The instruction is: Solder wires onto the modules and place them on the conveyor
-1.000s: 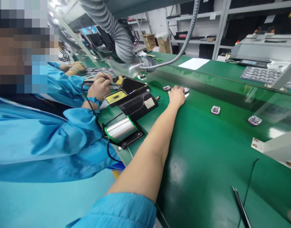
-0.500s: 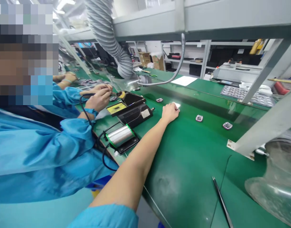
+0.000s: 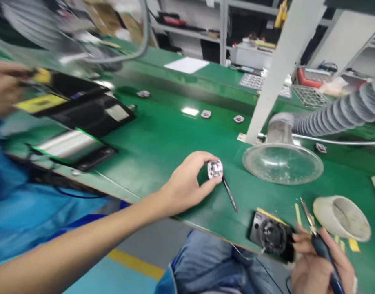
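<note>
My left hand (image 3: 193,179) pinches a small square electronic part (image 3: 215,169) with a pinkish rim between thumb and fingertips, above the green bench. Just past it lies a pair of black tweezers (image 3: 230,194), partly hidden by the hand. At the lower right, my right hand (image 3: 318,261) is closed around a soldering iron (image 3: 323,247), its metal tip pointing up and away. A black fixture (image 3: 274,234) with a round centre sits at the bench edge, beside the fingers of my right hand; whether they touch it I cannot tell.
A clear fume hood (image 3: 282,163) hangs right of centre, near a white post (image 3: 274,73). A pale round pot (image 3: 343,216) stands at right. Several similar small parts (image 3: 206,114) lie along the back. At left are a solder spool (image 3: 67,145) and a co-worker's hand (image 3: 5,87).
The view has swung right and down. My left hand has come back from the far part of the bench with a small square part in it. My right hand with the soldering iron now shows.
</note>
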The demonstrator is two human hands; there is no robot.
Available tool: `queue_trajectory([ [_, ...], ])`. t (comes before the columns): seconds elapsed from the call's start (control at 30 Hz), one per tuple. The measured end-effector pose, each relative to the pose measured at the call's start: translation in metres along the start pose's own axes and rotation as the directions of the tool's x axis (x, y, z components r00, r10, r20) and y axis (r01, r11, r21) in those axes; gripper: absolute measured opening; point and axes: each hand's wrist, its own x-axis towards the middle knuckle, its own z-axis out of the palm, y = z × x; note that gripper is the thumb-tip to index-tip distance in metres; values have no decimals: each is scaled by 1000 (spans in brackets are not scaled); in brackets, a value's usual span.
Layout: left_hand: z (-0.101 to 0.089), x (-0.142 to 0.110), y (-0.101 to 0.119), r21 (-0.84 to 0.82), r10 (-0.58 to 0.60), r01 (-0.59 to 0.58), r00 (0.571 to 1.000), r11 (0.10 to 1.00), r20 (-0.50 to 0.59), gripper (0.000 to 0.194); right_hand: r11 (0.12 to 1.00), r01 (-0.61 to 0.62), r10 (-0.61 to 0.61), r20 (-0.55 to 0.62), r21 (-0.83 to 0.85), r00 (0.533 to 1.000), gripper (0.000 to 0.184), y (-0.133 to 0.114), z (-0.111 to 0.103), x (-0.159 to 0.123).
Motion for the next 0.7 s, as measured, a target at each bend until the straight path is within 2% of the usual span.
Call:
queue_trajectory([
  [0.1,22,-18,67,-178,108,-82,984,981,143,36,991,103,-111,-89,-89,990,44,8,-13,-11],
  [0.2,50,-20,110,-273,204,-127,939,954,277,38,990,99,-104,-46,-101,994,45,7,-18,-13],
  [0.27,64,-15,125,-280,244,-135,882,951,403,40,987,109,-111,-15,-122,994,45,1,-24,-14],
  [0.33,70,-8,132,-259,236,-108,810,960,537,38,976,107,-111,-9,-187,994,47,-6,-35,-16],
  [0.4,69,0,135,-236,198,-56,745,970,637,33,955,106,-119,-31,-278,992,48,-14,-48,-19],
  [0.47,66,5,136,-225,168,-13,711,974,682,29,918,132,-164,-55,-374,985,51,-18,-62,-22],
  [0.57,64,4,135,-226,165,-12,721,974,673,28,813,212,-310,-95,-542,946,58,-15,-84,-22],
  [0.63,66,-2,133,-238,180,-33,757,971,628,29,728,238,-384,-95,-643,918,60,-9,-98,-19],
  [0.7,68,-11,132,-260,201,-65,817,963,541,36,658,277,-449,-70,-701,891,65,-1,-112,-15],
])
